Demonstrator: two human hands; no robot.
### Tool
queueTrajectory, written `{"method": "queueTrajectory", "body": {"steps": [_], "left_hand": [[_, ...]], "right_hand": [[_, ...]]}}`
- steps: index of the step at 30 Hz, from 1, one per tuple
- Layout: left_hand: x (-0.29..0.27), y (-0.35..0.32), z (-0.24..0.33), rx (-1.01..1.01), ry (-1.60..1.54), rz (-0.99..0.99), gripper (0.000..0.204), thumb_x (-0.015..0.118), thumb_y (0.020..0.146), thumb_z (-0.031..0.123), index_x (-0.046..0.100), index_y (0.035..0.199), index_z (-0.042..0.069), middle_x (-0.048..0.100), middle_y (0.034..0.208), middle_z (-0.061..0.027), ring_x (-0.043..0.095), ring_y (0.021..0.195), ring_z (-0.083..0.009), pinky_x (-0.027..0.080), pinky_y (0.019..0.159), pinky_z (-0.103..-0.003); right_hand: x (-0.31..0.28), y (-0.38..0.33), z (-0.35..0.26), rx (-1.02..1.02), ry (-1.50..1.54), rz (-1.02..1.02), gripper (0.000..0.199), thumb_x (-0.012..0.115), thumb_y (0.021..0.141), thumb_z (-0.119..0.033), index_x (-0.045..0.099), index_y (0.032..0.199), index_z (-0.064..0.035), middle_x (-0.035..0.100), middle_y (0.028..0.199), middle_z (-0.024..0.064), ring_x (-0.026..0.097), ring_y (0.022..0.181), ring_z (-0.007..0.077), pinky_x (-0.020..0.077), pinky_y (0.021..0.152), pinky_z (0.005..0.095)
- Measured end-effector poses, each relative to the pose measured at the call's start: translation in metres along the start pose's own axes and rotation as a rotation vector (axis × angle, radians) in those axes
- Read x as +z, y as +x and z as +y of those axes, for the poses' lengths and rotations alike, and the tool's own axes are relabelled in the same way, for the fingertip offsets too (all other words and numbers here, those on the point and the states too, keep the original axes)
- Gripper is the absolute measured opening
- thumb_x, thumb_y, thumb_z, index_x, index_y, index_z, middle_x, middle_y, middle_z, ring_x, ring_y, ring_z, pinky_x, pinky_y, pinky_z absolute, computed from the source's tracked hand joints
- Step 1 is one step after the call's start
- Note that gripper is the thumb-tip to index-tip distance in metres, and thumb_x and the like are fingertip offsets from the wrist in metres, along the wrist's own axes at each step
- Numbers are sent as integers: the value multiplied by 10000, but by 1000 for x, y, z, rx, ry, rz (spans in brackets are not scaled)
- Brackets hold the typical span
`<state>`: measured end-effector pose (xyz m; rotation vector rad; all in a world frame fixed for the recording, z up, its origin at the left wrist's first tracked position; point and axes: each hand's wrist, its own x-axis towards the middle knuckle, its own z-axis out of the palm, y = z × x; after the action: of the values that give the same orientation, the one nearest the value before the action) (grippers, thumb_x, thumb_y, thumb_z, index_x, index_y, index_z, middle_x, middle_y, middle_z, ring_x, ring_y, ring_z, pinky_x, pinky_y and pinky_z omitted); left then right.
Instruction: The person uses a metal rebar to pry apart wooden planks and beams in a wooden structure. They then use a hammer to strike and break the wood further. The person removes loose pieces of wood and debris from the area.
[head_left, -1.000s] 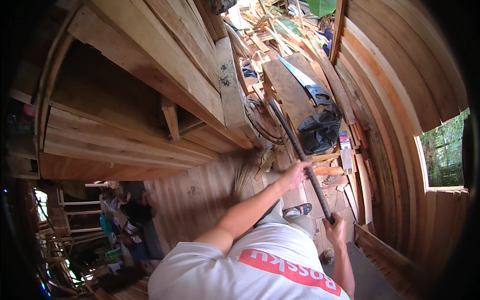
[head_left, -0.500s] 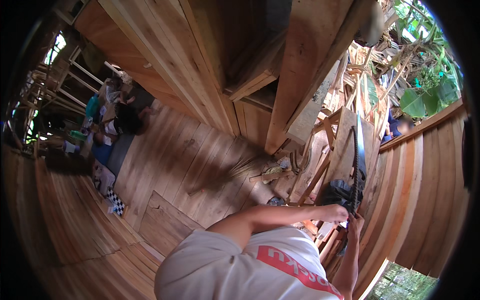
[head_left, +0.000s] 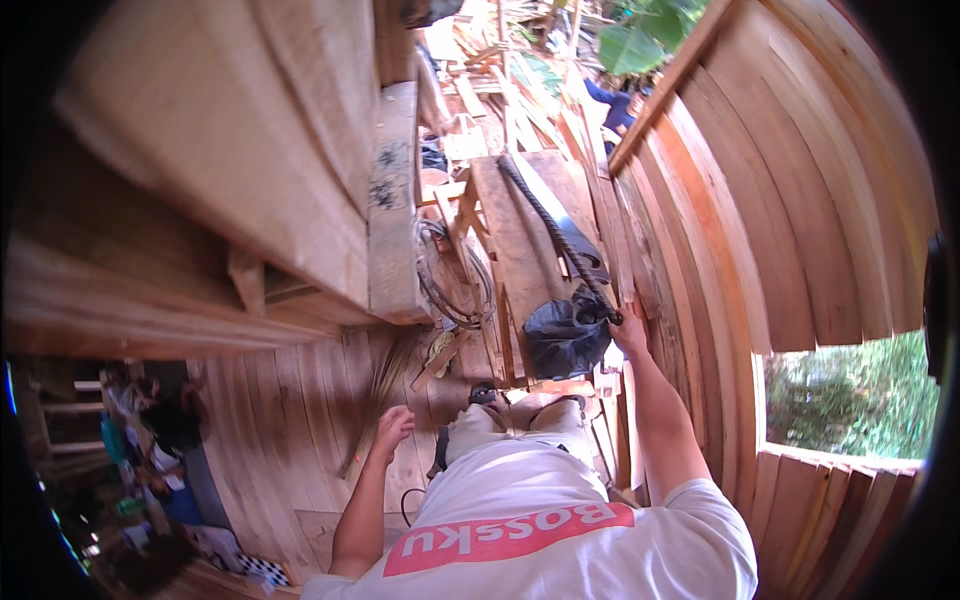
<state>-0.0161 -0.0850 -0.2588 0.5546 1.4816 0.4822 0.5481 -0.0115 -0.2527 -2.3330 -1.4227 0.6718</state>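
Head view: beside a brown plank wall [head_left: 735, 225], the right hand [head_left: 628, 332] clamps its fingers on a dark, ribbed rod [head_left: 553, 228] over a brown wooden bench [head_left: 508, 240]; the left hand [head_left: 395, 430] curls loosely.

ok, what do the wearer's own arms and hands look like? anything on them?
Left hand and right hand both ungloved; forearms uncovered. No watch or band that I can make out. Short, loose, whitish sleeves end on the upper arms, part of a T-shirt with a red panel bearing pale lettering.
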Motion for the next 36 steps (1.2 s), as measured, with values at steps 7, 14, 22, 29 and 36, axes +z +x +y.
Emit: {"method": "queueTrajectory", "body": {"steps": [7, 14, 22, 29, 36], "left_hand": [[59, 25, 41, 50, 354, -85, 307, 594, 888, 196, 588, 1149, 34, 655, 977, -45, 609, 794, -113, 469, 677, -242], [208, 107, 112, 541, 649, -165, 318, 590, 870, 179, 602, 1115, -24, 663, 968, -134, 622, 889, -207, 478, 813, -323], [345, 200, 173, 691, 882, 209, 638, 590, 873, 333, 373, 1370, -1, 397, 1378, -270, 362, 1299, -385, 288, 1079, -406], [385, 267, 187, 935, 1026, 338, 779, 578, 872, 402, 213, 1475, 68, 187, 1512, -223, 154, 1399, -384, 147, 1126, -481], [395, 292, 170, 970, 1238, 462, 770, 535, 871, 442, 217, 1483, 99, 170, 1543, -152, 111, 1425, -351, 35, 1130, -509]], "right_hand": [[24, 13, 32, 16, 23, -36, 325, 552, 735, -89, 604, 1051, -36, 638, 982, 239, 603, 962, 397, 474, 842, 462], [67, -4, 30, 90, 74, -176, 363, 518, 725, -71, 570, 1080, -16, 627, 989, 264, 603, 956, 410, 484, 831, 475], [75, -10, 23, -61, 21, -98, 215, 563, 757, -101, 590, 957, -27, 595, 960, 181, 613, 893, 346, 511, 762, 433], [77, -7, 34, -125, 29, -83, 175, 550, 800, -108, 571, 953, -27, 544, 919, 143, 611, 827, 313, 496, 695, 427], [20, 36, 70, -179, 475, 121, 210, 570, 840, -129, 579, 1037, -54, 570, 974, 146, 602, 748, 329, 501, 669, 413]]}}
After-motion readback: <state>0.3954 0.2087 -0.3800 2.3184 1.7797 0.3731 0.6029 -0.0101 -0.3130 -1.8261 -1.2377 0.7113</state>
